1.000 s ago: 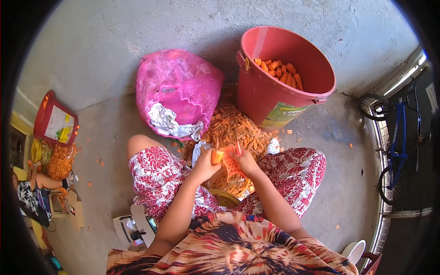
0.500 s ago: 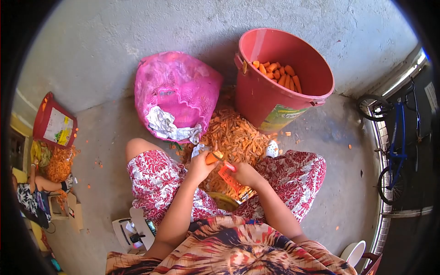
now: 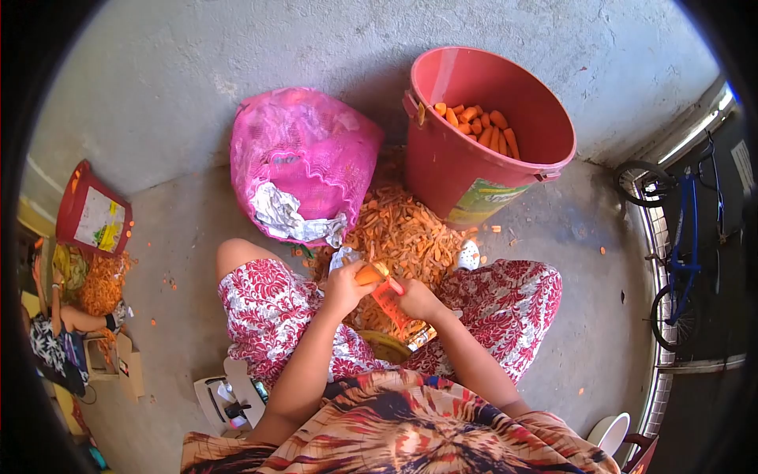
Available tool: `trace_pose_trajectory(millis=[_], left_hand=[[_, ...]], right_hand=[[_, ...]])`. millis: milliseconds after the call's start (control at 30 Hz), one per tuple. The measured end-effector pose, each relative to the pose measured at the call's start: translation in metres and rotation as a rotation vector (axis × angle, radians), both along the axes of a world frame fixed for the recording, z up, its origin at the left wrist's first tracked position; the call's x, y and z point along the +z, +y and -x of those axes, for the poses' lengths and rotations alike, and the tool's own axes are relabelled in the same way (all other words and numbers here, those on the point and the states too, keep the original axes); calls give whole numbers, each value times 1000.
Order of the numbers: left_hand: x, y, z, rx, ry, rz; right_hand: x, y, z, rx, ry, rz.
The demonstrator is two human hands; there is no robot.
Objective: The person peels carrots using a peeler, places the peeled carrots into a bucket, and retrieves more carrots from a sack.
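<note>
Gripping a carrot [image 3: 369, 274], the left hand [image 3: 345, 289] is closing its fingers around the body and leaving the tip pointing toward the other side. The right hand [image 3: 418, 301] is clamping the handle of an orange perforated tool [image 3: 389, 302], whose flat part is hanging down between the two hands. The hands are staying apart, though the carrot's tip is lying so near the tool that one cannot tell whether they are touching. Below them, the rim of a yellowish basin [image 3: 385, 346] is showing between the person's bent legs, which red-and-white patterned trousers [image 3: 267, 308] are covering. Just beyond the hands, a heap of orange peelings [image 3: 404, 234] is spreading over the grey floor [image 3: 588, 316], and a white spotted item [image 3: 468, 255] is lying beside its right edge. Behind the heap, a pink mesh bag [image 3: 328, 150] is slumping on the left, with crumpled whitish material [image 3: 286, 213] bulging at its mouth, while a large red bucket [image 3: 434, 174] is standing on the right, holding many more carrots [image 3: 493, 138]. Farther left, another person [image 3: 49, 347] is sitting near a smaller red bucket [image 3: 69, 201] and orange shreds [image 3: 101, 286]. Far right, a blue bicycle [image 3: 685, 267] is standing.
</note>
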State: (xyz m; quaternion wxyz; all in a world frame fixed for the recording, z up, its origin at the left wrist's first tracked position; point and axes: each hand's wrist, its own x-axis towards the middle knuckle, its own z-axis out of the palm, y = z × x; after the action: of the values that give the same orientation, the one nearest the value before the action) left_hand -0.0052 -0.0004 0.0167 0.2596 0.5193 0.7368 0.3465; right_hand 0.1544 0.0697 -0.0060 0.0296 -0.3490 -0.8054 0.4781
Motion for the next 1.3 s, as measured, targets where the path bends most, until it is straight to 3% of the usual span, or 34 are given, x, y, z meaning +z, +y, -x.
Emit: trace_pose_trajectory(millis=[100,300,400,500,600,700,900,1000,1100,1200,1300], left_hand=[[-6,2,4,-95,-201,2],[-7,0,0,-7,319,-141],[1,0,-2,-27,5,14],[-12,3,2,-94,-213,-10],[-7,1,-1,-7,329,-116],[-3,-1,-2,22,388,-151],[-17,5,0,-76,-311,21],[-16,4,-2,-18,-215,35],[-5,4,-4,35,172,86],[-9,4,-6,87,203,11],[-11,4,-4,64,270,-13]], right_hand=[[4,1,-4,27,-16,41],[-13,-1,-5,-18,10,113],[-18,3,-3,-21,-54,176],[-5,2,-4,-39,-85,182],[-22,4,-5,-1,-63,98],[-36,2,-4,9,23,16],[-23,4,-7,3,-22,119],[-11,4,-7,-8,19,53],[-29,2,-5,27,-83,-9],[-19,2,-4,56,-70,57],[-9,-1,-5,188,-155,-137]])
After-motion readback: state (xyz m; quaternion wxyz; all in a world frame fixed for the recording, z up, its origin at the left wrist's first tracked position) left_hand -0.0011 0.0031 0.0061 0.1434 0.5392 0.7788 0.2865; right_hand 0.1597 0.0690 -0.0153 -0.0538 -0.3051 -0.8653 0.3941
